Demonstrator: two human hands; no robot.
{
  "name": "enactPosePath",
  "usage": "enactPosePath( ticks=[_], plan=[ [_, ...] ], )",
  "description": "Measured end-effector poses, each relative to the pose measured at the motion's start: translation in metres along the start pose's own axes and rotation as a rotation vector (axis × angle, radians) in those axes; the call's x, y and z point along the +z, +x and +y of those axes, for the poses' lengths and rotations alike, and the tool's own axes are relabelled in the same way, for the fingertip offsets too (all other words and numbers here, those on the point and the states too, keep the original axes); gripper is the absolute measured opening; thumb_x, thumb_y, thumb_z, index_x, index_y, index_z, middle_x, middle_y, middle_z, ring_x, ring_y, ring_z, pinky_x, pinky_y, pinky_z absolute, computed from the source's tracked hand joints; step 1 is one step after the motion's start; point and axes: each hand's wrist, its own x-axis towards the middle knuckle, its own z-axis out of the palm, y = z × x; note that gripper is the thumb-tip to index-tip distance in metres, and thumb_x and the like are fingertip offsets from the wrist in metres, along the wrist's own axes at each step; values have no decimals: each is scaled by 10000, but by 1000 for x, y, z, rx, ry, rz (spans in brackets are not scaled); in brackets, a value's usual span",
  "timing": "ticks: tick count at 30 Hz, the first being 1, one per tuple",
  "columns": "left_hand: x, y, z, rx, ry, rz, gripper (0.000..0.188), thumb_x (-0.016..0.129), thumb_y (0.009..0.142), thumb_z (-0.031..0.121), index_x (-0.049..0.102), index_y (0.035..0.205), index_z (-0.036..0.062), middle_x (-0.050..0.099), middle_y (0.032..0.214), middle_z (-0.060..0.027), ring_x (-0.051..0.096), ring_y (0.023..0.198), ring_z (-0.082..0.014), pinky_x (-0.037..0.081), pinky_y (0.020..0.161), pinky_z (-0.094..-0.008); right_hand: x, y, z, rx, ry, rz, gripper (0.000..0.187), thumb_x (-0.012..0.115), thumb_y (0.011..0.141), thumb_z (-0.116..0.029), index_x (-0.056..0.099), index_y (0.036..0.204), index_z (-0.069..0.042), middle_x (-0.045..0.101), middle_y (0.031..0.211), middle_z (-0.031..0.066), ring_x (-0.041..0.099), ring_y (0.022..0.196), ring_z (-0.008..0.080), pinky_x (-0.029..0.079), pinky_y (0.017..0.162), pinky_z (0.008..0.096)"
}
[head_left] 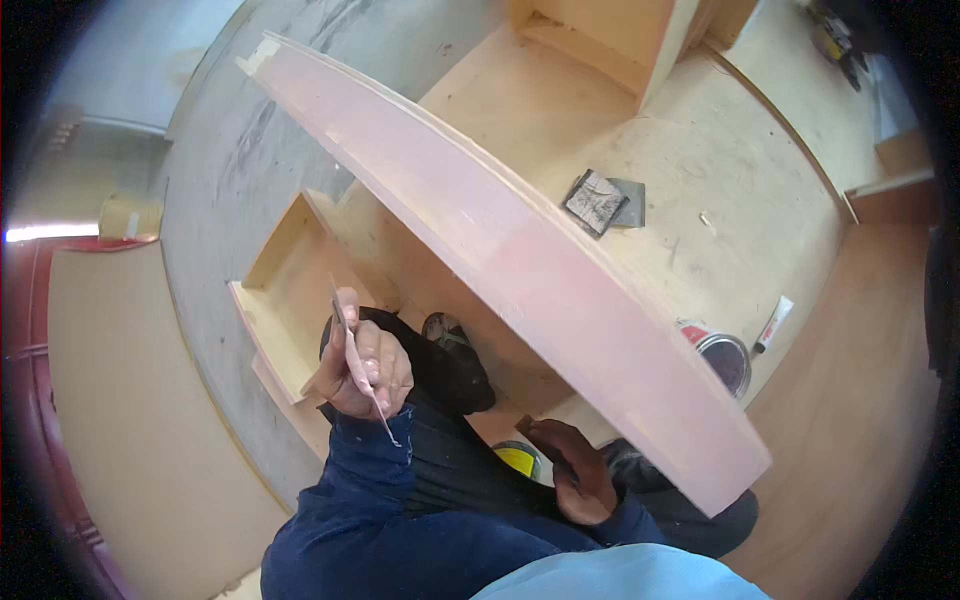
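A thin, flat filler spreader (356,362) smeared with pink putty is pinched in my left hand (372,378), its edge turned toward me. Across the middle slants a long curved panel (500,255), coated with pale pink filler and tapering at both ends. Beneath the panel's near edge, in shadow, my right hand (585,492) is closed, apparently around something dark and flat that I cannot make out. Whether this hand touches the panel is unclear. Left of the panel, beside my left hand, stands an open wooden box frame (275,245).
A filler tin (722,360) and a small white tube (774,323) stand right of the panel. Beyond it lie folded sandpaper sheets (597,203). A wooden cabinet (590,40) stands at the back. A yellow-labelled can (518,460) sits near my legs. A power tool (838,45) lies far right.
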Motion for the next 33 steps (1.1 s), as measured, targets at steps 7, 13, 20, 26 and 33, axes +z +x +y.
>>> enactPosePath(
  ticks=[7, 13, 20, 26, 33],
  plan=[
    [20, 24, 13, -62, 121, 337, 475, 488, 974, 196, 414, 1409, 19, 653, 1017, -132, 679, 694, -208, 561, 592, -326, 9, 7, -37, -10, 217, -304, 507, 504, 825, 25, 551, 1328, -18, 519, 1393, 199, 447, 1342, 368, 319, 1139, 449],
    [87, 79, 71, 234, 1309, 614, 273, 524, 986, 123, 532, 1236, 15, 609, 1148, -74, 588, 1055, -170, 470, 944, -333, 21, 42, -131, 11, 122, -345, 428, 608, 789, 119, 622, 1203, 10, 617, 1264, 204, 582, 1213, 366, 434, 1047, 417],
    [153, 113, 152, 226, 1169, 729, 182, 530, 1006, 138, 547, 1125, 1, 603, 970, -25, 528, 841, -92, 459, 783, -260, 27, 182, -348, -375, -531, -200, 513, 611, 670, 142, 651, 1160, -5, 624, 1195, 209, 584, 1163, 399, 467, 984, 450],
    [156, 113, 211, 216, 1254, 671, 175, 561, 978, 123, 557, 1088, -13, 615, 883, -59, 554, 796, -123, 475, 749, -278, 80, 284, -408, -578, -1087, -160, 546, 616, 669, 107, 649, 1185, -68, 613, 1227, 135, 557, 1189, 376, 460, 980, 449],
    [154, 125, 259, 199, 1311, 621, 169, 556, 969, 104, 556, 1083, -20, 607, 789, -94, 568, 691, -167, 488, 666, -320, 130, 324, -396, -493, -1175, -283, 477, 643, 708, 20, 652, 1170, -99, 623, 1226, 82, 556, 1205, 314, 452, 946, 429]
  ],
)
